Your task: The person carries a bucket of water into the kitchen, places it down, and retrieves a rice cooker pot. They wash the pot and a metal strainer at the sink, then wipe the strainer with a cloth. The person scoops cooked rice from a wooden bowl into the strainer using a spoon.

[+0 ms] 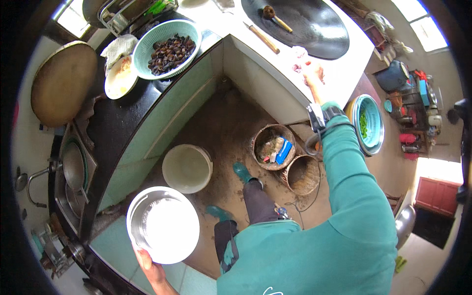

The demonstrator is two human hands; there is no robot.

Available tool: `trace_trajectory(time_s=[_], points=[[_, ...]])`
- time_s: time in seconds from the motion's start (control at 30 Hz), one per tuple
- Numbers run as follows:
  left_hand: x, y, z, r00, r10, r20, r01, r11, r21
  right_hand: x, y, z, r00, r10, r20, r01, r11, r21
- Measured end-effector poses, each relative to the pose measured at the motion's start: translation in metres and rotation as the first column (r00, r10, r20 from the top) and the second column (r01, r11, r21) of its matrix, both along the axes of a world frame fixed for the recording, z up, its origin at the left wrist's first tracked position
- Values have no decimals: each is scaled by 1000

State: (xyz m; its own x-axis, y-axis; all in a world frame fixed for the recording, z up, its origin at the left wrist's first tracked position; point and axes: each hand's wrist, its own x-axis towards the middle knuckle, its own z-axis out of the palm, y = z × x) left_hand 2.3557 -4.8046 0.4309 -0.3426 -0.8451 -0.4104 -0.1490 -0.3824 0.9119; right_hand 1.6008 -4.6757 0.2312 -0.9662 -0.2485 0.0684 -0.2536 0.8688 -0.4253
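Observation:
My left hand (150, 266) grips the rim of a shiny round metal basin (137, 221), tilted so that its bright inside faces me. Glare washes out most of that inside. My right hand (313, 75) reaches over the white stove top (341, 79) and holds a red-and-white item (299, 52), perhaps a cloth; glare blurs it. Just beyond that hand is a large black wok (313, 25) with a wooden-handled brush (280, 22) in it. A wooden-handled tool (263, 38) lies on the stove top beside the wok.
Dark pieces of food (171, 53) fill a green colander (142, 48) on the black counter (121, 121), near a bowl (112, 86). On the floor stand a white bucket (166, 166) and two waste bins (254, 147). Greens sit in a blue basket (375, 118) at right.

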Motion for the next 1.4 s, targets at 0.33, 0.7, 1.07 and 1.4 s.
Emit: trace_trajectory(time_s=[0.33, 0.7, 1.07, 1.4], points=[[5, 19, -2, 986, 159, -47, -159, 987, 5, 27, 53, 151, 720, 647, 251, 369, -50, -928], [51, 55, 6, 956, 234, -175, -241, 970, -20, 249, -10, 73, -211, 967, -140, 855, 113, -506], [136, 87, 25, 926, 363, -99, -375, 913, -163, 538, -111, 179, -462, 813, 353, 275, 511, -814], [167, 103, 23, 937, 345, 60, -278, 838, -470, 778, -105, 189, -401, 913, 72, -714, -262, -649]])
